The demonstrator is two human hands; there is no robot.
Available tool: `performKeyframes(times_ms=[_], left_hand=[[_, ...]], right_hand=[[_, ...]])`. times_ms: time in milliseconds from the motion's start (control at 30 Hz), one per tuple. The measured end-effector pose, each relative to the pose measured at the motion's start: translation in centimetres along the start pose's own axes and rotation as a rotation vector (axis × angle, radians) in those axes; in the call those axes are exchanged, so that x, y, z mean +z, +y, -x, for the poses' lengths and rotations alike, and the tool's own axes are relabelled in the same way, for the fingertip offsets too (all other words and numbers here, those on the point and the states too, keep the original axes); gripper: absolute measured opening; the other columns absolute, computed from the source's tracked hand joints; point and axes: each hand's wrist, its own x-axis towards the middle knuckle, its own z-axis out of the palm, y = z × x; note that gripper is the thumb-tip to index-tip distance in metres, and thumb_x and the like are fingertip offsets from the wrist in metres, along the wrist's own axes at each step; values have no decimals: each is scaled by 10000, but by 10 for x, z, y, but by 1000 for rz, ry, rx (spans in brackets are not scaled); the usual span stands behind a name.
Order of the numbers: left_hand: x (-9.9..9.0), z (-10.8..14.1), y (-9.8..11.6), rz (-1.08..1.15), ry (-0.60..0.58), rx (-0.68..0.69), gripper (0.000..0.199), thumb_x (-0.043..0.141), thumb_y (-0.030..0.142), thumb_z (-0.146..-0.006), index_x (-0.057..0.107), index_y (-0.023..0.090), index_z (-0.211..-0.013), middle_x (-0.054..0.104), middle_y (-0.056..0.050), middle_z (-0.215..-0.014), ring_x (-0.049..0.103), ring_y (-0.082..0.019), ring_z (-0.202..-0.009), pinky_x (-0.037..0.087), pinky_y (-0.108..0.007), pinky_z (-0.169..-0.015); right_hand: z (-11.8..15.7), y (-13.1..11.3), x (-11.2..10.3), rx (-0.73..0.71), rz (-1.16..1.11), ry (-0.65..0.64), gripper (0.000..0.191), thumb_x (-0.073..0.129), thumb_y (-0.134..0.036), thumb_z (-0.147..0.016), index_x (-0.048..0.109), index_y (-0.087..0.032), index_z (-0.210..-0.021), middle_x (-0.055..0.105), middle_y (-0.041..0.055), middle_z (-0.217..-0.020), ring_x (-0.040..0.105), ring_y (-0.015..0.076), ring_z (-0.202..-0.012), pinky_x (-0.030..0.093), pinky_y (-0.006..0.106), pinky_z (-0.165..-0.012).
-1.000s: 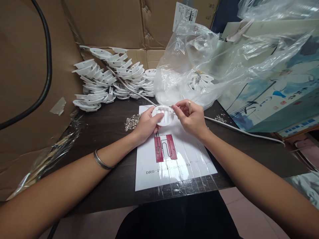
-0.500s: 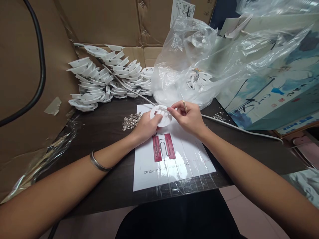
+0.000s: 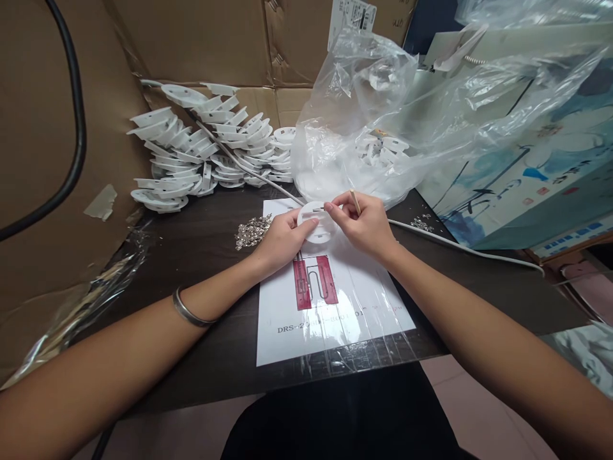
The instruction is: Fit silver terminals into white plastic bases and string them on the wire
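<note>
A round white plastic disc [image 3: 322, 234] with slots is gripped at its left side by my left hand [image 3: 283, 239], thumb lying on its face. My right hand [image 3: 366, 223] is closed, and a thin wooden-looking stick [image 3: 355, 202] pokes up between its fingers. Its thumb and fingertips pinch together over the disc's upper right part; whether a small piece is between them I cannot make out. Just left of my left hand lies a heap of small shiny metal pieces [image 3: 252, 232]. Beneath both hands is a plastic-covered sheet [image 3: 335, 342] with a red-and-white printed picture.
Stacks of similar white discs [image 3: 182, 166] lean at the back left. A clear plastic bag [image 3: 330, 140] holding more discs stands behind my hands. A white cable [image 3: 460, 246] crosses the dark table [image 3: 205, 345]. Loose metal bits [image 3: 421, 223] lie near a painted box [image 3: 522, 160] at right.
My left hand has brought the disc slightly to the right and turned it. The right fingertips have shifted a little to the right and remain at the disc's upper edge.
</note>
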Motion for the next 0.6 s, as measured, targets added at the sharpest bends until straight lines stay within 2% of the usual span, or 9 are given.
performKeyframes(times_ms=[133, 233, 300, 433, 600], left_hand=[[1, 0, 1, 27, 23, -9, 158, 578, 179, -829, 600, 152, -675, 368, 58, -434, 385, -77, -419, 318, -200, -435], [1, -1, 1, 49, 43, -33, 104, 574, 181, -830, 644, 146, -761, 399, 57, -457, 328, -66, -397, 298, -204, -421], [1, -1, 0, 41, 50, -24, 97, 573, 180, -830, 660, 143, -806, 418, 54, -477, 342, -68, -408, 311, -205, -432], [0, -1, -2, 30, 48, -3, 98, 577, 179, -830, 646, 146, -769, 364, 61, -455, 384, -80, -435, 338, -205, -455], [2, 0, -1, 61, 46, -29, 106, 559, 148, -837, 642, 138, -771, 406, 55, -487, 298, -54, -403, 323, -204, -430]], right_hand=[[-1, 1, -2, 20, 11, -9, 265, 627, -383, -805, 552, -190, -640, 353, -80, -458, 329, 77, -455, 294, 261, -491], [-2, 2, -3, 7, 27, -13, 253, 630, -378, -794, 551, -192, -641, 362, -75, -461, 348, 84, -466, 298, 264, -498], [-3, 3, -4, -9, 39, -12, 243, 627, -365, -790, 541, -195, -639, 383, -68, -473, 360, 88, -477, 298, 265, -502], [-4, 4, -5, -19, 75, -41, 213, 610, -313, -783, 517, -198, -630, 403, -60, -490, 369, 93, -489, 297, 268, -515], [-3, 3, -6, -28, 153, -112, 187, 597, -237, -770, 495, -198, -618, 417, -57, -502, 374, 95, -500, 303, 270, -536]])
